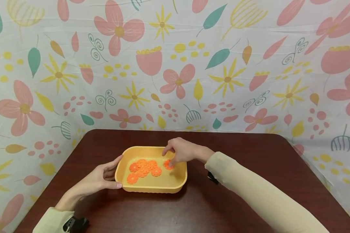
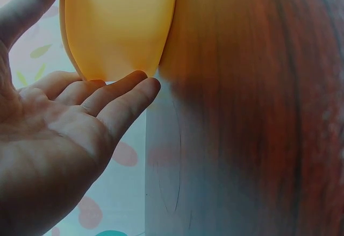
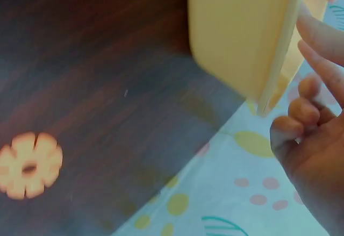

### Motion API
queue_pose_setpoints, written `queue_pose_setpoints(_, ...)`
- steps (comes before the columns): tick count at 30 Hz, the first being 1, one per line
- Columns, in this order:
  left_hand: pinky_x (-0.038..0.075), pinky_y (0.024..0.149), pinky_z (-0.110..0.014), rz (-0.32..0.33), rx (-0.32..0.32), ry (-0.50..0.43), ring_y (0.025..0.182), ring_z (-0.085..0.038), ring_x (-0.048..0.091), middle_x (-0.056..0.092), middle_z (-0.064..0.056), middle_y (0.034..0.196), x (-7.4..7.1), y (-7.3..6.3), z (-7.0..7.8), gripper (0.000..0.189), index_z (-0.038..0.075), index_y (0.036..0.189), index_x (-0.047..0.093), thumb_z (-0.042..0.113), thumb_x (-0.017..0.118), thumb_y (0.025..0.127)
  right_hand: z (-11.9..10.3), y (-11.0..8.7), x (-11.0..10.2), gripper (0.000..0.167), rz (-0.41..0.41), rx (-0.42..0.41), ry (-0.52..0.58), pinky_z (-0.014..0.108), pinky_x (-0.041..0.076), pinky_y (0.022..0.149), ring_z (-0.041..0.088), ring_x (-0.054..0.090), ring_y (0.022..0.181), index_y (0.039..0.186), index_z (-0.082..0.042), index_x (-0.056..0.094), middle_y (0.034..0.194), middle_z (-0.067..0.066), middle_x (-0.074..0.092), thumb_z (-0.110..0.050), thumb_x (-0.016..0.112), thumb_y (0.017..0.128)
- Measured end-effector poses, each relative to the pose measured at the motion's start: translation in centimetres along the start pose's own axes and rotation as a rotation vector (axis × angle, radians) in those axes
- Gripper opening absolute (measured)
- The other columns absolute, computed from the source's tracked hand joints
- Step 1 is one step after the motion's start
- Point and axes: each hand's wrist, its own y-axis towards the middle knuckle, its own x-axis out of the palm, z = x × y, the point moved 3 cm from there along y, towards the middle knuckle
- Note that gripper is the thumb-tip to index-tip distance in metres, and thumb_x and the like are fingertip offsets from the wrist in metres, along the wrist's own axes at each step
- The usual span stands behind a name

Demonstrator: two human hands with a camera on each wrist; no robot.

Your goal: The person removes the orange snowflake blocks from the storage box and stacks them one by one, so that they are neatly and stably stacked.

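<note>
Right hand (image 1: 186, 150) above the right end of the yellow tray (image 1: 151, 187), thumb and forefinger spread apart, thumb at one orange flower-shaped piece (image 1: 166, 164); left hand (image 1: 97, 179), fingers extended, touching the tray's left end; other orange pieces (image 1: 143, 167) grouped nearer its left edge; tray near the tabletop's (image 1: 151, 213) far edge

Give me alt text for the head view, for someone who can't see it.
A right hand reaches into a yellow tray on a dark table, over a lone orange disc; the left hand touches the tray's left end. More discs lie further left inside. Floral cloth hangs behind.
</note>
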Motion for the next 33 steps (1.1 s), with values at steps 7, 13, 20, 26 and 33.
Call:
queue_pose_setpoints(7, 0.056, 0.097, -0.034, 0.002, 0.008, 0.011, 0.143, -0.051, 0.041, 0.016, -0.026, 0.171, -0.1, 0.0, -0.1, 0.102, 0.003, 0.168, 0.013, 0.004, 0.081, 0.092, 0.8, -1.0, 0.1, 0.036, 0.053, 0.059, -0.138, 0.048, 0.036, 0.092, 0.028, 0.043, 0.117, 0.109, -0.020, 0.085, 0.126, 0.011, 0.057, -0.028, 0.098, 0.076)
queue_pose_setpoints(13, 0.055, 0.099, -0.034, 0.004, 0.011, 0.009, 0.144, -0.051, 0.040, 0.015, -0.025, 0.171, 0.0, -0.1, 0.0, 0.102, 0.003, 0.168, 0.014, 0.004, 0.081, 0.092, 1.2, -1.5, 1.2, 0.040, 0.059, 0.139, -0.143, 0.063, 0.028, 0.105, 0.039, 0.023, 0.149, 0.111, -0.024, 0.085, 0.163, 0.014, 0.039, -0.031, 0.098, 0.074)
queue_pose_setpoints(20, 0.055, 0.099, -0.034, -0.002, 0.000, 0.006, 0.145, -0.051, 0.039, 0.014, -0.026, 0.171, 0.0, -0.1, 0.1, 0.102, 0.003, 0.168, 0.013, 0.004, 0.080, 0.092, 1.7, -1.5, 2.1, 0.046, 0.049, 0.201, -0.159, 0.068, 0.026, 0.108, 0.044, 0.019, 0.152, 0.116, -0.027, 0.083, 0.167, 0.014, 0.033, -0.033, 0.098, 0.073)
queue_pose_setpoints(26, 0.056, 0.097, -0.034, 0.005, -0.013, 0.004, 0.144, -0.051, 0.041, 0.017, -0.027, 0.170, -0.1, -0.1, 0.2, 0.102, 0.004, 0.169, 0.014, 0.005, 0.081, 0.092, 1.8, -1.1, 2.1, 0.045, 0.068, 0.210, -0.157, 0.069, 0.023, 0.110, 0.045, 0.014, 0.154, 0.114, -0.027, 0.084, 0.169, 0.014, 0.030, -0.033, 0.098, 0.073)
queue_pose_setpoints(33, 0.055, 0.098, -0.034, 0.001, -0.006, 0.010, 0.144, -0.050, 0.040, 0.016, -0.025, 0.171, 0.0, 0.0, 0.1, 0.102, 0.005, 0.169, 0.014, 0.005, 0.081, 0.092, 1.5, -0.7, 2.6, 0.032, 0.038, 0.214, -0.206, 0.071, 0.018, 0.114, 0.046, 0.008, 0.157, 0.104, -0.031, 0.084, 0.170, 0.013, 0.028, -0.030, 0.097, 0.075)
